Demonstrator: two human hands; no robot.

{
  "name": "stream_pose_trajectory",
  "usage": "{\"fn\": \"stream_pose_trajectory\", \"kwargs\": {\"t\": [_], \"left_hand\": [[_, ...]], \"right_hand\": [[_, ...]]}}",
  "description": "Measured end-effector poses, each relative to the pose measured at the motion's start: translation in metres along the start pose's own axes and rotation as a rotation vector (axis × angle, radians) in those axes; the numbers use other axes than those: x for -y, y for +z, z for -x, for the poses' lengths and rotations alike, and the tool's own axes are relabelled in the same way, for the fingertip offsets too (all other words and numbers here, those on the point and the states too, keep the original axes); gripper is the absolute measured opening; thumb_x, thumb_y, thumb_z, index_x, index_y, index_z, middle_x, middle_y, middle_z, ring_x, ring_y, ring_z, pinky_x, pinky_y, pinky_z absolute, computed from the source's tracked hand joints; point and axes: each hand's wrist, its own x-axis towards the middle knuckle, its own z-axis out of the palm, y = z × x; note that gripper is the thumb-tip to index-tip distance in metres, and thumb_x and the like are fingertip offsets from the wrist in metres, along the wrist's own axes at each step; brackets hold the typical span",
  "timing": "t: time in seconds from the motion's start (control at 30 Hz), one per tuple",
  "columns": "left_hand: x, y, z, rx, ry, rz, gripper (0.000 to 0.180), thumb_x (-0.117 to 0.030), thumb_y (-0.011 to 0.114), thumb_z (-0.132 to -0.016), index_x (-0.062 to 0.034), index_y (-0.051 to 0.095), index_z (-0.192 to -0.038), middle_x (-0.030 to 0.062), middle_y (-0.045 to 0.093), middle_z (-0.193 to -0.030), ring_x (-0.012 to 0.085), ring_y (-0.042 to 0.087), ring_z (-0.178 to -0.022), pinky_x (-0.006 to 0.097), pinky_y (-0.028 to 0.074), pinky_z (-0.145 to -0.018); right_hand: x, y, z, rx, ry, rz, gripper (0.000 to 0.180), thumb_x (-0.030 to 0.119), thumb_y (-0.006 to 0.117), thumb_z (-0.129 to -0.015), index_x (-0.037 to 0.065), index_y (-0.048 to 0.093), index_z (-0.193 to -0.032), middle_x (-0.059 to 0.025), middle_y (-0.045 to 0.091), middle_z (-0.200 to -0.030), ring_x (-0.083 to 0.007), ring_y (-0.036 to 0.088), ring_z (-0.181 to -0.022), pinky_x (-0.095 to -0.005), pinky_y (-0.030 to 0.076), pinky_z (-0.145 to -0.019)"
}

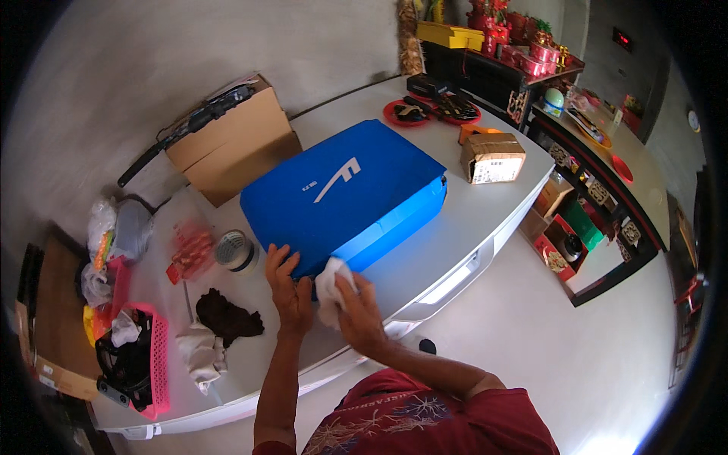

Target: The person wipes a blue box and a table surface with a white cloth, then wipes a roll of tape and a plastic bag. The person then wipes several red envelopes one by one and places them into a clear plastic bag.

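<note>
A large blue cardboard box (334, 189) with a white mark on its lid lies closed on the white table. My left hand (290, 296) grips its near left corner, with the fingers on the left edge and the thumb on the near side. My right hand (362, 317) is closed on a crumpled white cloth (331, 292), which presses against the box's near side beside that corner. Left of my left hand lie a dark brown cloth (226, 316) and a cream cloth (200, 353). A roll of tape (233, 251) stands close to the box's left edge.
A small brown carton (493, 158) and red plates (406, 112) with dark items lie beyond the box. An open cardboard box (235, 140) leans near the wall. Pink baskets (158, 364) and plastic bags (101, 227) crowd the left. A shelf unit (607, 212) stands right.
</note>
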Motion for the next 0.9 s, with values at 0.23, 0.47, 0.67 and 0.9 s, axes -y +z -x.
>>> {"fn": "stream_pose_trajectory", "kwargs": {"t": [0.23,0.47,0.67,0.9], "left_hand": [[-0.007,-0.021,-0.002,0.127,-0.114,0.127,0.036,-0.017,0.035,-0.095,-0.0059,0.05,-0.126,0.0136,0.037,-0.14,0.0326,0.022,-0.137,0.044,0.016,-0.111],[-0.015,-0.019,-0.002,0.065,-0.113,0.053,0.031,-0.01,0.041,-0.093,-0.0037,0.055,-0.121,0.0141,0.044,-0.134,0.0343,0.033,-0.131,0.044,0.027,-0.107],[0.032,-0.03,-0.062,-0.15,-0.312,0.098,0.033,-0.014,0.046,-0.093,-0.0005,0.05,-0.123,0.0209,0.049,-0.125,0.0354,0.047,-0.117,0.042,0.033,-0.101],[0.139,-0.025,-0.125,0.094,-0.475,-0.207,0.06,-0.041,0.051,-0.09,0.0007,0.042,-0.133,0.0256,0.044,-0.131,0.0368,0.041,-0.12,0.04,0.031,-0.103]], "right_hand": [[-0.011,-0.009,-0.054,0.026,-0.281,0.327,0.055,0.001,0.061,-0.08,0.009,0.045,-0.132,-0.0242,0.038,-0.129,-0.0374,0.04,-0.117,-0.0479,0.039,-0.089],[-0.041,-0.015,-0.066,0.166,-0.22,0.245,0.064,0.009,0.075,-0.066,0.023,0.05,-0.124,-0.0111,0.038,-0.133,-0.0353,0.034,-0.125,-0.0511,0.03,-0.094],[-0.043,-0.023,-0.065,0.151,-0.218,0.222,0.063,0.003,0.072,-0.064,0.024,0.051,-0.119,-0.0079,0.042,-0.129,-0.0337,0.037,-0.123,-0.0508,0.03,-0.09],[-0.056,-0.014,-0.05,-0.223,0.006,0.391,0.057,-0.006,0.066,-0.07,0.011,0.05,-0.121,-0.0257,0.041,-0.127,-0.0438,0.043,-0.116,-0.0531,0.039,-0.092]]}}
